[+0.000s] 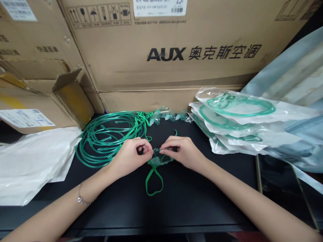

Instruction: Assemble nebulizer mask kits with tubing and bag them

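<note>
In the head view, the mask (163, 161) lies between the left hand (133, 154) and right hand (186, 151), both pinching its upper edge. It is clear, green-tinted; its green strap (146, 184) loops on the table (121, 208).

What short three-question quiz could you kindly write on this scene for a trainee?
1. Multiple choice: which thing lies between the left hand and the right hand?
A) a stack of white packets
B) a clear, green-tinted plastic piece with a green strap
C) a roll of tape

2. Short answer: on which wrist is the bracelet worn?

3. Fill the gap: the large carton beyond the hands bears the bold Latin letters ____.

Key: 1. B; 2. the left; 3. AUX.
</note>
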The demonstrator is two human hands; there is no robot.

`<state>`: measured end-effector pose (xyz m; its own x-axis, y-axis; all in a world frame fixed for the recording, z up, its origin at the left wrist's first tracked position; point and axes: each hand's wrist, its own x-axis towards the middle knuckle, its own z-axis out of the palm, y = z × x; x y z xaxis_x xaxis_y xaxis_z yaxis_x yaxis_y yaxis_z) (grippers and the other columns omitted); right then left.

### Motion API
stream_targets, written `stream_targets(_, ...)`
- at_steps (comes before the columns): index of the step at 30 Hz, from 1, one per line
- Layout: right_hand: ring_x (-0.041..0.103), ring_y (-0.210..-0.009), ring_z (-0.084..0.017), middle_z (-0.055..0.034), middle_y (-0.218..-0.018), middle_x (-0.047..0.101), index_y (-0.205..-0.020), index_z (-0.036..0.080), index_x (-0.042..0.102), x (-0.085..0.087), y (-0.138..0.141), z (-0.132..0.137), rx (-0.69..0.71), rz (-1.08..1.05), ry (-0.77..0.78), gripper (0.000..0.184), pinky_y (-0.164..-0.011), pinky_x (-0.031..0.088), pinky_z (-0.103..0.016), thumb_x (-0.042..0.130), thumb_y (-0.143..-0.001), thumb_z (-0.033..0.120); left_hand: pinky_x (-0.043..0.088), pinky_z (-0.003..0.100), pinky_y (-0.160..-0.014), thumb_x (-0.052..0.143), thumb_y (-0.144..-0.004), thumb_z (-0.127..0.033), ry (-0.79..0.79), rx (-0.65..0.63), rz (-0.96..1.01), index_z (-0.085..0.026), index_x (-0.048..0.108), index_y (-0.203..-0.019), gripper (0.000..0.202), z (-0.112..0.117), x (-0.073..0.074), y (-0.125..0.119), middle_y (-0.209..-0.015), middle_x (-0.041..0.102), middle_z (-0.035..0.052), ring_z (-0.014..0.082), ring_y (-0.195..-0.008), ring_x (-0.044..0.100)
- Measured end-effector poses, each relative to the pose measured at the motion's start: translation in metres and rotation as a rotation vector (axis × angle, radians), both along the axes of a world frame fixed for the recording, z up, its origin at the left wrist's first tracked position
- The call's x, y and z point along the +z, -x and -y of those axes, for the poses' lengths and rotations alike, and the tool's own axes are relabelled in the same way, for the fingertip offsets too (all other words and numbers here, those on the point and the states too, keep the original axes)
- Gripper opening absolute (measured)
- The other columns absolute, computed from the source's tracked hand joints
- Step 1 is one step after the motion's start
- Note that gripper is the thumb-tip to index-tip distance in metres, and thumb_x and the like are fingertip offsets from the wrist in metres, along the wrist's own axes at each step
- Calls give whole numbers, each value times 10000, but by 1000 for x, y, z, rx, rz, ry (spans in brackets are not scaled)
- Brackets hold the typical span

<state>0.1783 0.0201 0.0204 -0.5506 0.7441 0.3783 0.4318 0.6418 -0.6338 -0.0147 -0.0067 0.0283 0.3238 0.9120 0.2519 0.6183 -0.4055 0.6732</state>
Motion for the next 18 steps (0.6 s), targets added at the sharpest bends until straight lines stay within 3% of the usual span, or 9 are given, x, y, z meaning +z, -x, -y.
stream_targets(18,566,-617,-107,-35,-746,639,-804,162,692,3,4,11,-38,107,-185,105,-573,430,-221,590,-781,171,376,226,-554,503,-660,-158,-2,80,-82,-179,532,-576,91,6,2,-10,-551,506,-34,109,-572,470)
